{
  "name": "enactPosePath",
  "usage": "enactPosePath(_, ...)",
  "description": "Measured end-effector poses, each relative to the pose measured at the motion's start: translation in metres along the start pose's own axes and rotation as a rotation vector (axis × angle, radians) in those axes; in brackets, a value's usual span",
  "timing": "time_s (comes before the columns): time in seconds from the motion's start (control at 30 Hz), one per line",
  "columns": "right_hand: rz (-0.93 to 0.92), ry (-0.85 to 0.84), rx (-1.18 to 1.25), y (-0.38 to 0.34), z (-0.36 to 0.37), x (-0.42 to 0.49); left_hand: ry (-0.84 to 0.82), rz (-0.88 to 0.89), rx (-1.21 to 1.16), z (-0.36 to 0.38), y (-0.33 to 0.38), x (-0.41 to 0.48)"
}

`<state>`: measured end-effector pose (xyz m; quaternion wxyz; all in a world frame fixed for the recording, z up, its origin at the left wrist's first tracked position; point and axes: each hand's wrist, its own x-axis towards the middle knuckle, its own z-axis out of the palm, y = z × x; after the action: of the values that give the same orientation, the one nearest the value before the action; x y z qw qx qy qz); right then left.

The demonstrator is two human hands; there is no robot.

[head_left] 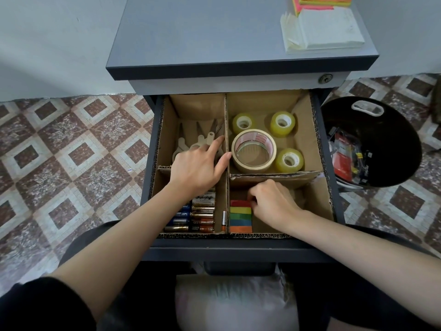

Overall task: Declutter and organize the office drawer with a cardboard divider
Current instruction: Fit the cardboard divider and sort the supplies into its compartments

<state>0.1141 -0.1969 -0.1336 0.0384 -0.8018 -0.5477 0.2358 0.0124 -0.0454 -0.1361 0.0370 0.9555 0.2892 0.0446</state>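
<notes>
Four compartments: the cardboard divider (225, 111) splits the open drawer (238, 246) with one long centre wall and a cross wall, and its corrugated edges run along the drawer's sides.
Far left: scissors (202, 137) lie with blades pointing away, taking up most of the floor.
Far right: a wide tape roll (253, 166) sits among three small clear rolls (282, 123) — open cardboard lies behind them.
Near left: batteries (200, 216) lie in rows up to the front edge.
Near right: coloured tabs (240, 216) sit against the centre wall, with open floor to their right.
Left hand (198, 166): over the scissor handles, index finger straight beside the centre wall, thumb spread apart across its top edge; the other fingers are hidden.
Right hand (272, 201): low in the near-right cell, fingers curled together, tips at the tabs' far right corner — whether they pinch it cannot be told.
Outside: a black bin (405, 144) stands right of the drawer.
</notes>
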Motion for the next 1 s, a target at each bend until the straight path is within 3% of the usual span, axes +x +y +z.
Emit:
enactPosePath(0.43, -0.151, -0.039, -0.253, -0.006, 0.0, 0.008, 0.02, 0.002, 0.004, -0.006, 0.002, -0.001)
enactPosePath(1.0, -0.179, -0.024, -0.229, -0.004, 0.008, 0.012, 0.008, -0.012, 0.001, -0.007, 0.004, -0.001)
